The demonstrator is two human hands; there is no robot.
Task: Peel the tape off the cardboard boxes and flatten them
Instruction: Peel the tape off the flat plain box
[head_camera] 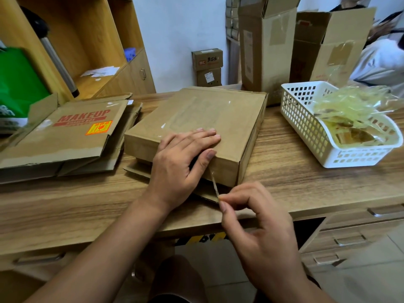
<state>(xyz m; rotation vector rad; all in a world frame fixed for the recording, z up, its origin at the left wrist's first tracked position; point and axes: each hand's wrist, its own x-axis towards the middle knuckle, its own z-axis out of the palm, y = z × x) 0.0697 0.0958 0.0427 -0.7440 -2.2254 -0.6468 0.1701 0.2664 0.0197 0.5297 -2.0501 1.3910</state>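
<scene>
While the left hand [179,162] lies flat on the near end of the cardboard box [196,130], fingers straight across its top and thumb against its front wall, the right hand [262,226] pinches a thin strip of tape [214,184] between thumb and forefinger. The strip runs up from that pinch to the box's front face, just beside the left thumb. The box sits closed in the middle of the wooden table [306,171], resting on a loose piece of cardboard that sticks out beneath its near edge. Clear tape also glints across the box top.

To the left, a pile of flattened boxes [65,138] lies on the table, the top one printed "MAKEUP" with an orange sticker. To the right stands a white plastic basket [306,127] heaped with crumpled yellowish tape. Behind the basket two tall opened boxes [266,51] stand upright, with tape patches on their sides. Two small boxes [207,66] are stacked against the far wall.
</scene>
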